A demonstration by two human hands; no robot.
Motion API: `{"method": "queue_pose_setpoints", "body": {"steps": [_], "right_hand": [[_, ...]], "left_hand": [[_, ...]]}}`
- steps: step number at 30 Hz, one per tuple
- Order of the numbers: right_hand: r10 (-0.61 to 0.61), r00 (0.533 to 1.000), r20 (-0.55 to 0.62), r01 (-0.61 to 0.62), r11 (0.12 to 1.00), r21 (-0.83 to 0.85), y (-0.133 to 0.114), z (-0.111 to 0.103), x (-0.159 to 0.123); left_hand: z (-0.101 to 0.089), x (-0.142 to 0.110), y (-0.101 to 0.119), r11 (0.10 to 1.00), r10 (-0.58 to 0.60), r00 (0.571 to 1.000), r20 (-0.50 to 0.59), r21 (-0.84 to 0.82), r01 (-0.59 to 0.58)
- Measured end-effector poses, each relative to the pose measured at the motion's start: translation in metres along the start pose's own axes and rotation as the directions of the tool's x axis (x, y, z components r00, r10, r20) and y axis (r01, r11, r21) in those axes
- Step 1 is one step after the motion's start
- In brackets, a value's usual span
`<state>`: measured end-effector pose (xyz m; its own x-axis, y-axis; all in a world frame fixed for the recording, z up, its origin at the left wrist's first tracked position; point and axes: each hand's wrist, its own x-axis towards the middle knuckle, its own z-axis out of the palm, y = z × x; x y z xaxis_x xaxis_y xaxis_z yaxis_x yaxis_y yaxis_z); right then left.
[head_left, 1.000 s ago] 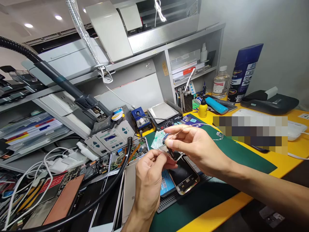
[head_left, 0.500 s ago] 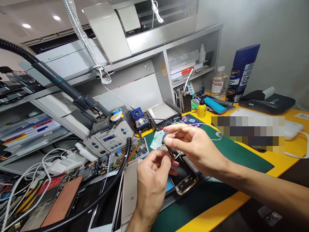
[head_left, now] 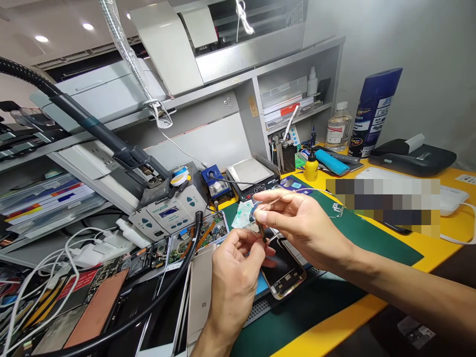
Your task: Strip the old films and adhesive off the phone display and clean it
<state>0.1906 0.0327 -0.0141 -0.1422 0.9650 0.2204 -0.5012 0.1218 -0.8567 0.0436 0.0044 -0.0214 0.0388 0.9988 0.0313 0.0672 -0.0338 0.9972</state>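
My right hand (head_left: pixel 301 220) is closed in a pinch on a slim dark piece (head_left: pixel 262 232), bluish at its upper end; its kind is not clear. The lower end of that piece meets the pinched thumb and finger of my left hand (head_left: pixel 238 270). A thin wire (head_left: pixel 314 189) passes by my right fingers and runs right, and a small clear-and-metal bit (head_left: pixel 337 210) lies on the mat beyond my right hand. Below both hands lies a phone screen assembly (head_left: pixel 284 277), dark with a shiny metal rim, partly covered by my fingers.
A green mat (head_left: pixel 386 248) covers part of the yellow table (head_left: pixel 323 329). To the left stand a grey soldering station (head_left: pixel 169 215), a tray of circuit boards (head_left: pixel 182 255) and a black hose (head_left: pixel 178 292). A yellow bottle (head_left: pixel 311 168) and a spray can (head_left: pixel 374 114) stand behind.
The dark piece between my hands has turned more upright. My fingers have shifted only slightly; everything else stays in place.
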Motion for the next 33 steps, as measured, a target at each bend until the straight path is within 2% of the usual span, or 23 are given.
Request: {"method": "queue_pose_setpoints", "body": {"steps": [9,21,29,33], "right_hand": [[0.043,0.999,-0.033,-0.042,0.998,0.051,-0.0043,0.0038,-0.0009],[0.041,0.999,-0.032,-0.039,0.997,0.062,-0.006,0.0034,0.0002],[0.048,0.999,-0.015,-0.047,0.997,0.063,-0.0062,0.0031,-0.0011],[0.043,0.999,-0.018,-0.043,0.998,0.044,-0.0043,0.0032,-0.0016]], "left_hand": [[-0.0008,0.0002,-0.0046,0.998,0.028,1.0,0.008,-0.063,-0.027],[-0.0011,0.0002,-0.0077,0.994,0.057,0.998,-0.01,-0.094,-0.058],[-0.0001,0.0008,-0.0045,0.996,0.044,0.997,-0.056,-0.071,-0.048],[0.0007,0.0003,-0.0041,0.998,0.052,0.998,-0.028,-0.038,-0.053]]}}
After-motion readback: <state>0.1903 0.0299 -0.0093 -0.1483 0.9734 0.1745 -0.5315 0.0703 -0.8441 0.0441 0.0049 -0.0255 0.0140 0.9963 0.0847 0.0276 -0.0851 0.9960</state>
